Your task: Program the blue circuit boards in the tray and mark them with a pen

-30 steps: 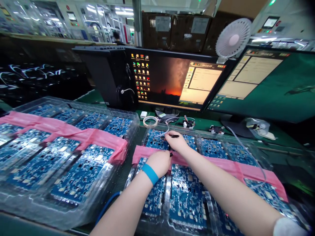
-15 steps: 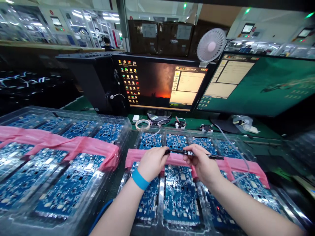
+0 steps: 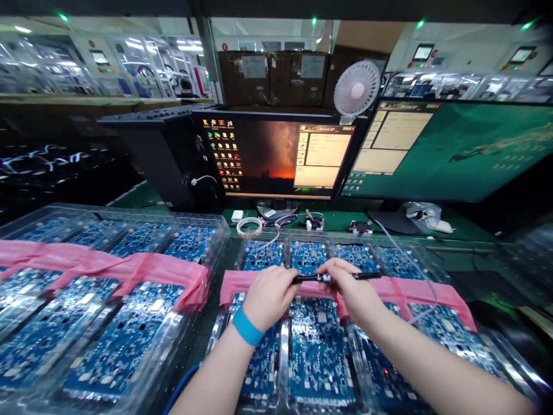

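Both my hands hold a slim black marker pen level above a clear tray of blue circuit boards. My left hand, with a blue wristband, pinches the pen's left end. Closed around its middle, where white print shows, is my right hand. Under the pen a pink strip runs across the boards. A large blue circuit board lies below and between my hands. To the right, a small red light glows on another circuit board.
A second clear tray of boards with a pink strip stands left. Behind are a roll of tape, small black parts, two monitors, a computer tower and a small fan. A thin pale cable crosses the right tray.
The pen has shifted left, its right end closer to my right hand. Both hands sit slightly lower in view, and the camera has tilted up a little.
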`<state>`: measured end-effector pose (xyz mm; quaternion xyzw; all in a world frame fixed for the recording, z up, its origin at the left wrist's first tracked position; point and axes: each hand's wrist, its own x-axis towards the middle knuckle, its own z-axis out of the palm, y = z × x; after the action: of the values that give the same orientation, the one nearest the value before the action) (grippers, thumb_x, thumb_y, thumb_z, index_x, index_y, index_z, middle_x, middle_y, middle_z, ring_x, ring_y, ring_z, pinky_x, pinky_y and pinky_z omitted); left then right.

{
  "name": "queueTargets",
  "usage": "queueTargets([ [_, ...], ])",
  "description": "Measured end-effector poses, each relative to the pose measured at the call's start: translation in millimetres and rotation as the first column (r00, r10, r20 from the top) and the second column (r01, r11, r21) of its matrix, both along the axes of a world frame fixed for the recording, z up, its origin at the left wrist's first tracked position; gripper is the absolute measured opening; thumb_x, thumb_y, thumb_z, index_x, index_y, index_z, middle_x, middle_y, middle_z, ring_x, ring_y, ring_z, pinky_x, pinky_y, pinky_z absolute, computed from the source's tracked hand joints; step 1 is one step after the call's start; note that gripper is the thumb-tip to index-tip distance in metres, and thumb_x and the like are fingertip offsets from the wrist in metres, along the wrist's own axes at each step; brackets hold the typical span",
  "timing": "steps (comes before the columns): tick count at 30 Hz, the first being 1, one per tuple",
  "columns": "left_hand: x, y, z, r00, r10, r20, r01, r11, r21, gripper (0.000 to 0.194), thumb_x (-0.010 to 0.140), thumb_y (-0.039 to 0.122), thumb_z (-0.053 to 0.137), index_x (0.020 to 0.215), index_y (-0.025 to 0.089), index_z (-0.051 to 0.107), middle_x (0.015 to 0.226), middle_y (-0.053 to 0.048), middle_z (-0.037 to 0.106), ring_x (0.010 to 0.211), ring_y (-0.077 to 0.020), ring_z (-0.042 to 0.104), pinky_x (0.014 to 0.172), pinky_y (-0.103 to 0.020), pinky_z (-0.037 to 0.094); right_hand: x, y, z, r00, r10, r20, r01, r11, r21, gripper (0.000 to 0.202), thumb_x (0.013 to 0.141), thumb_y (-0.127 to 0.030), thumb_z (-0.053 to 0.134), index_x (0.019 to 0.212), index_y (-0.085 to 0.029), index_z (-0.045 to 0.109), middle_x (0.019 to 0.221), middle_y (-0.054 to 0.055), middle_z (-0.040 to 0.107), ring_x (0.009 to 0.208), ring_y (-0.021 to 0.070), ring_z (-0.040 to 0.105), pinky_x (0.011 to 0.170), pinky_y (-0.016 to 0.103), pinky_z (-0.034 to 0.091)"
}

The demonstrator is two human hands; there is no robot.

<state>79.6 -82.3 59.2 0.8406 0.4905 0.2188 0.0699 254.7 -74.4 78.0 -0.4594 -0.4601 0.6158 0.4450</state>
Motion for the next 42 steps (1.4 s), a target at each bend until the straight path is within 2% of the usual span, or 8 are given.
queueTargets([
  [6, 9, -13, 9.7, 0.993, -0.119, -0.005, 0.119, 0.991, 0.068, 0.026, 0.084, 0.035, 0.038, 0.087, 0.015, 0.055, 0.076, -0.004, 0.06, 0.071, -0.0183, 0.054, 0.061, -0.031, 0.039, -11, -10, -9.8, 0.992, 0.097, 0.078, -0.101, 0.993, 0.057, 0.032, 0.08, -0.037, 0.036, 0.099, -0.019, 0.052, 0.063, -0.001, 0.049, 0.049, 0.0116, 0.045, 0.046, 0.024, 0.038],
  [14, 11, -18, 22.4, 0.932, -0.257, 0.254, 0.278, 0.96, -0.047, 0.012, 0.08, 0.023, 0.045, 0.079, 0.02, 0.057, 0.072, 0.003, 0.061, 0.066, -0.0113, 0.055, 0.06, -0.022, 0.038, -20, -22, -13.9, 0.98, 0.127, 0.151, -0.155, 0.969, 0.191, 0.038, 0.083, -0.035, 0.026, 0.098, -0.015, 0.055, 0.068, 0.003, 0.055, 0.049, 0.0102, 0.046, 0.046, 0.022, 0.037],
  [18, -8, -3, 17.3, 0.989, -0.109, 0.096, 0.123, 0.98, -0.156, 0.016, 0.077, 0.031, 0.048, 0.08, 0.019, 0.059, 0.076, 0.0, 0.06, 0.071, -0.0134, 0.054, 0.064, -0.023, 0.04, -26, -15, -15.6, 0.938, 0.232, 0.258, -0.248, 0.968, 0.031, 0.039, 0.085, -0.04, 0.027, 0.112, -0.018, 0.046, 0.056, -0.001, 0.054, 0.043, 0.0099, 0.045, 0.042, 0.021, 0.035],
  [21, -36, 12, 9.9, 0.976, 0.218, -0.026, -0.22, 0.966, -0.135, 0.034, 0.074, 0.043, 0.049, 0.098, 0.019, 0.056, 0.096, -0.003, 0.058, 0.087, -0.0157, 0.053, 0.077, -0.024, 0.039, -32, -15, -20.9, 0.878, 0.27, 0.395, -0.321, 0.944, 0.07, 0.043, 0.085, -0.043, 0.026, 0.12, -0.02, 0.036, 0.06, 0.0, 0.057, 0.046, 0.0123, 0.048, 0.045, 0.024, 0.038],
  [23, -53, 22, 4.2, 0.857, 0.503, -0.113, -0.515, 0.846, -0.139, 0.036, 0.078, 0.045, 0.041, 0.097, 0.018, 0.056, 0.097, -0.005, 0.059, 0.088, -0.0168, 0.054, 0.077, -0.025, 0.039, -38, -16, -25.5, 0.75, 0.192, 0.633, -0.441, 0.858, 0.262, 0.036, 0.085, -0.036, 0.03, 0.115, -0.02, 0.042, 0.075, 0.005, 0.061, 0.063, 0.0171, 0.055, 0.058, 0.031, 0.042],
  [25, -63, 30, -2.2, 0.751, 0.629, -0.201, -0.658, 0.737, -0.155, 0.034, 0.081, 0.041, 0.037, 0.091, 0.016, 0.058, 0.089, -0.007, 0.061, 0.082, -0.019, 0.056, 0.071, -0.027, 0.041, -46, -15, -30.7, 0.564, 0.059, 0.823, -0.618, 0.692, 0.374, 0.031, 0.081, -0.028, 0.036, 0.108, -0.018, 0.049, 0.088, 0.01, 0.059, 0.081, 0.0223, 0.054, 0.072, 0.037, 0.04],
  [28, -64, 40, -11.6, 0.728, 0.625, -0.282, -0.679, 0.715, -0.166, 0.028, 0.079, 0.035, 0.039, 0.084, 0.016, 0.059, 0.081, -0.008, 0.062, 0.077, -0.0205, 0.058, 0.067, -0.028, 0.042, -59, -13, -39.7, 0.431, -0.027, 0.902, -0.729, 0.578, 0.366, 0.037, 0.076, -0.025, 0.043, 0.111, -0.014, 0.046, 0.103, 0.014, 0.054, 0.097, 0.0254, 0.047, 0.084, 0.04, 0.034],
  [42, -43, 73, -24.1, 0.697, 0.57, -0.435, -0.674, 0.728, -0.127, 0.024, 0.079, 0.026, 0.038, 0.08, 0.012, 0.058, 0.081, -0.013, 0.061, 0.077, -0.0238, 0.059, 0.065, -0.034, 0.044, -59, -9, -53.1, 0.473, -0.012, 0.881, -0.683, 0.628, 0.374, 0.043, 0.073, -0.026, 0.044, 0.113, -0.013, 0.045, 0.112, 0.015, 0.05, 0.102, 0.0246, 0.045, 0.088, 0.038, 0.032],
])
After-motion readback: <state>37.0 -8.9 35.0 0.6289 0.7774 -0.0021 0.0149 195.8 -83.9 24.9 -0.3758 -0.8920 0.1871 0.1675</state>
